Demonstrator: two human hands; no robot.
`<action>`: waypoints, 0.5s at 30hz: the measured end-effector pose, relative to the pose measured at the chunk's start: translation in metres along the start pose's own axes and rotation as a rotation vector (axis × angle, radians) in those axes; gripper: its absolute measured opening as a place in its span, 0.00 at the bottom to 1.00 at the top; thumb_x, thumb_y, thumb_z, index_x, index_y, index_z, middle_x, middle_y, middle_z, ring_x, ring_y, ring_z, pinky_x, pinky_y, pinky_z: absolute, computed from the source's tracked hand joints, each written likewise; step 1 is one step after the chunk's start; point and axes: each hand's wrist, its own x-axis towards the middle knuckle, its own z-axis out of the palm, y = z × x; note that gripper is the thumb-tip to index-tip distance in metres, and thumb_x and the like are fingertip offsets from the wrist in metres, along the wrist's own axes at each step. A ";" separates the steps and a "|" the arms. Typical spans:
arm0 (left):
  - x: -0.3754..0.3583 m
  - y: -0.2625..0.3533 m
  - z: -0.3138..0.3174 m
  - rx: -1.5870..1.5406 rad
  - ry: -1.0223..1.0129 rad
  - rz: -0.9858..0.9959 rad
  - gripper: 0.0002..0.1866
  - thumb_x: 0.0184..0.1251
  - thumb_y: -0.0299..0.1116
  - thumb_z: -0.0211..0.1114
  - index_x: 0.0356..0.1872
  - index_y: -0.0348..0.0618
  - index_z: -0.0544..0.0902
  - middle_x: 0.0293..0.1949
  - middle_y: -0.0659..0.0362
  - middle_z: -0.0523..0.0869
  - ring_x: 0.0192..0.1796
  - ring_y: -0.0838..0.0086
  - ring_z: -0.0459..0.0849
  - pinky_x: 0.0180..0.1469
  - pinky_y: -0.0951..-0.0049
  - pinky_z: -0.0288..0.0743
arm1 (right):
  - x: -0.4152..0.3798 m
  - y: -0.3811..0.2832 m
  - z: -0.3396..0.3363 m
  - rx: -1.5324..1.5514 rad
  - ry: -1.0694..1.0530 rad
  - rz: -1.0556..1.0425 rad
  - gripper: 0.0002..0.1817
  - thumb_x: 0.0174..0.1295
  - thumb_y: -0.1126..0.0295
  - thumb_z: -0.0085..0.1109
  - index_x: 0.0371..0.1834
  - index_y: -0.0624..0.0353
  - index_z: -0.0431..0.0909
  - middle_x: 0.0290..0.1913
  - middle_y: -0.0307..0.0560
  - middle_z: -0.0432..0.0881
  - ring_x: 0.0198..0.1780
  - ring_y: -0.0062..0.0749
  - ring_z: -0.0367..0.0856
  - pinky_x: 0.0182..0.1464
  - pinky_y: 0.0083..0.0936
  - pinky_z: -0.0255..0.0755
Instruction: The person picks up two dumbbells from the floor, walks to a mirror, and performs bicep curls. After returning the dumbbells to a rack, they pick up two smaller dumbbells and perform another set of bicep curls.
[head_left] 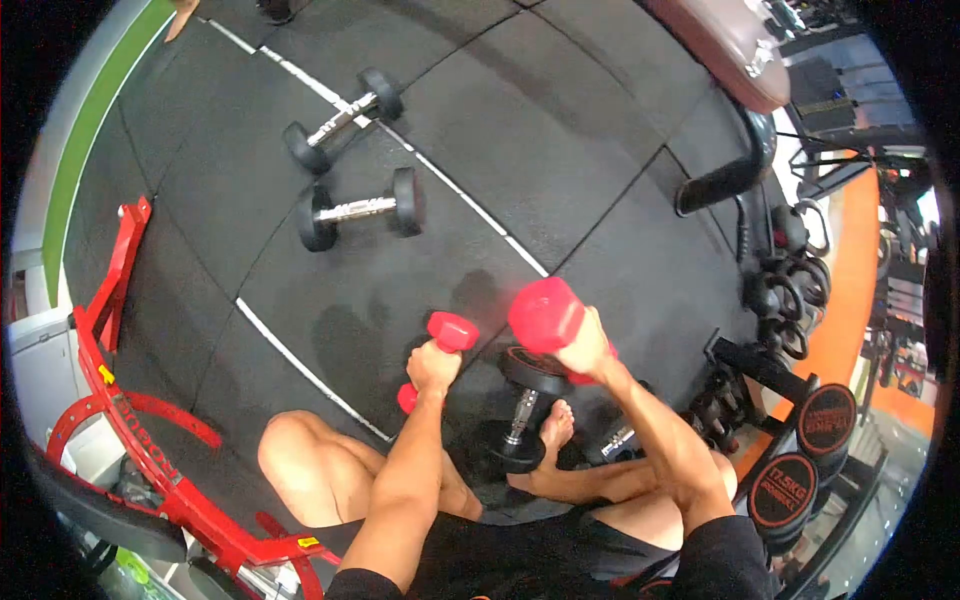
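My left hand (433, 368) is closed round the handle of a small red dumbbell (453, 331), whose two heads stick out above and below the fist. A second red dumbbell (546, 315), larger in view, is gripped in my right hand (587, 347), raised over the floor. Its near head hides part of the fingers. Below it, between my legs, a black dumbbell (521, 412) with a chrome handle stands on the floor beside my bare foot (557, 425). Both forearms reach forward over my bent knees, and the two red dumbbells are apart.
Two black dumbbells (362, 209) (341, 121) lie ahead on the black mat floor (480, 130). A red metal frame (160, 460) is at the left. Kettlebells (775, 296), a rack of heavy dumbbells (785, 490) and a padded bench (730, 50) line the right.
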 end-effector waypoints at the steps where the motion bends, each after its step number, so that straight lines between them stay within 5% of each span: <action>1: 0.001 0.000 0.001 -0.005 0.009 0.008 0.18 0.54 0.46 0.65 0.40 0.48 0.91 0.40 0.43 0.89 0.48 0.45 0.88 0.55 0.50 0.80 | -0.015 -0.009 -0.009 0.106 0.119 -0.037 0.16 0.49 0.63 0.72 0.35 0.61 0.81 0.29 0.54 0.86 0.31 0.50 0.86 0.40 0.40 0.80; 2: 0.002 -0.003 0.005 -0.008 0.018 0.013 0.18 0.55 0.47 0.65 0.40 0.48 0.91 0.40 0.43 0.89 0.48 0.45 0.88 0.55 0.50 0.80 | -0.031 -0.018 -0.017 0.213 0.237 -0.075 0.14 0.49 0.66 0.73 0.35 0.60 0.81 0.26 0.50 0.85 0.27 0.44 0.86 0.37 0.38 0.80; 5: 0.006 -0.012 0.016 -0.026 0.018 0.034 0.18 0.56 0.47 0.66 0.39 0.47 0.90 0.40 0.42 0.89 0.47 0.45 0.88 0.54 0.50 0.80 | -0.084 -0.065 -0.053 1.018 0.106 0.584 0.05 0.58 0.78 0.66 0.32 0.58 0.78 0.23 0.42 0.78 0.22 0.26 0.78 0.31 0.28 0.76; 6: 0.007 -0.011 0.015 -0.030 0.029 0.038 0.18 0.56 0.47 0.66 0.39 0.47 0.90 0.40 0.42 0.89 0.47 0.45 0.88 0.54 0.50 0.80 | -0.097 -0.075 -0.056 1.113 0.146 0.555 0.07 0.58 0.76 0.63 0.37 0.62 0.74 0.22 0.47 0.76 0.22 0.32 0.75 0.30 0.29 0.72; 10: 0.000 -0.004 0.006 -0.015 0.027 0.042 0.18 0.55 0.46 0.67 0.39 0.45 0.90 0.39 0.42 0.89 0.47 0.45 0.88 0.53 0.51 0.80 | -0.129 -0.107 -0.065 1.527 0.271 0.522 0.07 0.55 0.75 0.60 0.27 0.59 0.70 0.18 0.47 0.71 0.19 0.36 0.72 0.29 0.36 0.72; 15: 0.003 -0.003 0.010 -0.012 0.050 0.022 0.19 0.52 0.45 0.69 0.40 0.45 0.90 0.40 0.42 0.89 0.48 0.45 0.88 0.53 0.51 0.80 | -0.154 -0.115 -0.059 1.537 0.264 0.393 0.10 0.56 0.71 0.58 0.21 0.58 0.68 0.18 0.47 0.70 0.19 0.36 0.72 0.30 0.35 0.72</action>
